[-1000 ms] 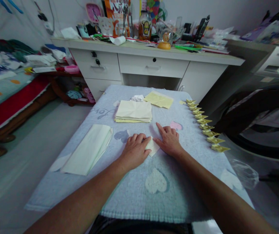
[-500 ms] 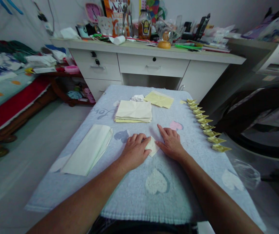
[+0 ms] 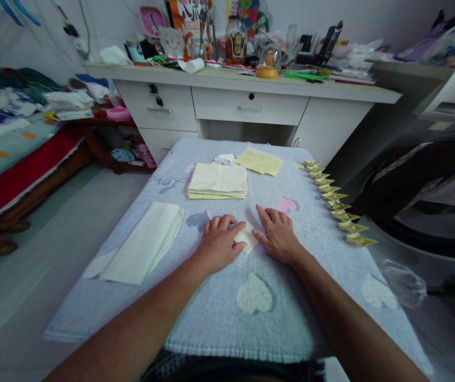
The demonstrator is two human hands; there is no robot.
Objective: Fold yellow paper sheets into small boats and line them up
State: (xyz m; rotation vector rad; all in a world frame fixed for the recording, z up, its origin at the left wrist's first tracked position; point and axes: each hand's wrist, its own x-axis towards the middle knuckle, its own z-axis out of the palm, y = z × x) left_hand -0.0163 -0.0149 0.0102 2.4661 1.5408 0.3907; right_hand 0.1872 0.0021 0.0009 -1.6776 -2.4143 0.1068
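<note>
A small folded square of cream paper (image 3: 248,237) lies flat on the cloth, one corner towards me. My left hand (image 3: 220,239) rests at its left side, thumb and forefinger spread apart with their tips on the paper. On the other side is my right hand (image 3: 277,233), palm down and open. Its thumb tip touches the paper's right edge, while the forefinger stretches forward over the cloth. Beyond my hands sits a stack of creased cream sheets (image 3: 219,179). Several folded yellow paper boats (image 3: 344,216) stand in a row along the right edge.
A blue patterned cloth (image 3: 211,318) covers the table. At left lies a long folded pale sheet (image 3: 143,244). Yellow sheets (image 3: 260,161) and a crumpled white tissue (image 3: 224,159) lie at the back. A cluttered white desk (image 3: 251,85) stands behind, a washing machine (image 3: 450,159) at right.
My left hand has shifted slightly, and a bit more of the folded paper's left edge shows between thumb and forefinger. The right hand stays nearly still. The camera has moved a little.
</note>
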